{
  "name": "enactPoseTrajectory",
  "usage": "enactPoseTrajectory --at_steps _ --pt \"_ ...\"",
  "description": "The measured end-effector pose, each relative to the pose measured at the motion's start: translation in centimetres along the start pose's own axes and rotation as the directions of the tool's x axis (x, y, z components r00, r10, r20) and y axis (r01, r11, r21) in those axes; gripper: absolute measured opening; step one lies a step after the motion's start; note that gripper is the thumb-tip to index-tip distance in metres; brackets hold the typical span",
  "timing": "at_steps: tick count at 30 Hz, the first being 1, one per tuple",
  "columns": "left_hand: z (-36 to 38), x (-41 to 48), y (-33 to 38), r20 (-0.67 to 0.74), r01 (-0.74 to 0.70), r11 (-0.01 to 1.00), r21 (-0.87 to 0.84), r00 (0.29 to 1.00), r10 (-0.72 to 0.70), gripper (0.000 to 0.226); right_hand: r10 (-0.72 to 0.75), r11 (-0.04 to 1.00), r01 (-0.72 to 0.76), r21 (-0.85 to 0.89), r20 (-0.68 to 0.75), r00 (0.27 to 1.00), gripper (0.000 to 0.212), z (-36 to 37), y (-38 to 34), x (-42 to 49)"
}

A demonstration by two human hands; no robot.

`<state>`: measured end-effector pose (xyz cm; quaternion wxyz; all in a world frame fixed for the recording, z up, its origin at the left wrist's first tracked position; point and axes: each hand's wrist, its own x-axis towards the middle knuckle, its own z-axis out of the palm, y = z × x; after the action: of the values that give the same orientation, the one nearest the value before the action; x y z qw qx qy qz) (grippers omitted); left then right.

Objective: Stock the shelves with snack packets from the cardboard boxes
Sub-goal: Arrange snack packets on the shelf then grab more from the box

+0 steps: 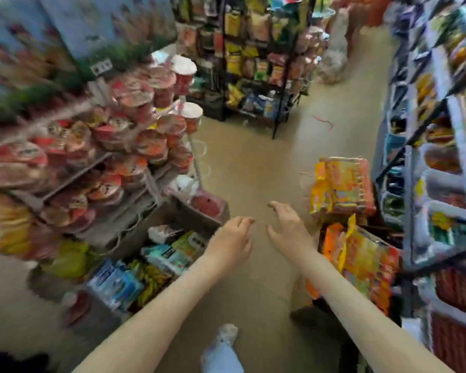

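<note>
Both my hands reach forward over the aisle floor, and neither holds anything. My left hand [230,239] has its fingers loosely curled and apart, close to a cardboard box [170,208] on the floor at the left. My right hand [288,224] is open with spread fingers, just left of stacked orange and yellow snack packets [342,184]. More orange packets [361,262] stand lower right. Blue, teal and yellow packets [145,267] lie in a box at lower left. The view is blurred by motion.
A wire rack of red noodle bowls [113,146] fills the left side. A white shelf unit [441,157] with packets lines the right. A black rack of snack bags [256,63] stands at the aisle's far end. My foot [223,343] shows below.
</note>
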<state>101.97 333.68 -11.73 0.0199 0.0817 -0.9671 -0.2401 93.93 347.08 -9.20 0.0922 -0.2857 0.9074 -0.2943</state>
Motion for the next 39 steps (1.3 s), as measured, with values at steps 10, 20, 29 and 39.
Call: enactPoseTrajectory --at_steps 10,20,29,39 --pt "1.3 -11.7 -24.2 0.157 0.542 0.837 0.078 0.822 -0.547 0.044 -0.031 0.999 0.019 0.031 0.473 0.881 0.061 23.6 -7.4 4.0" --pt "4.5 -12.8 -38.1 0.276 0.614 0.747 0.256 0.694 -0.665 0.053 0.177 0.982 -0.082 -0.17 0.673 0.718 0.082 41.1 -5.8 9.7" --pt "7.0 -12.5 -40.1 0.312 0.864 0.477 0.159 0.414 -0.855 0.085 0.304 0.953 -0.2 -0.229 0.698 0.649 0.101 44.7 -4.1 12.5" --pt "4.7 -4.8 -32.0 0.247 0.781 0.419 -0.463 0.568 -0.785 0.085 -0.005 0.982 -0.051 0.183 0.293 0.956 0.083 37.0 -8.1 10.5"
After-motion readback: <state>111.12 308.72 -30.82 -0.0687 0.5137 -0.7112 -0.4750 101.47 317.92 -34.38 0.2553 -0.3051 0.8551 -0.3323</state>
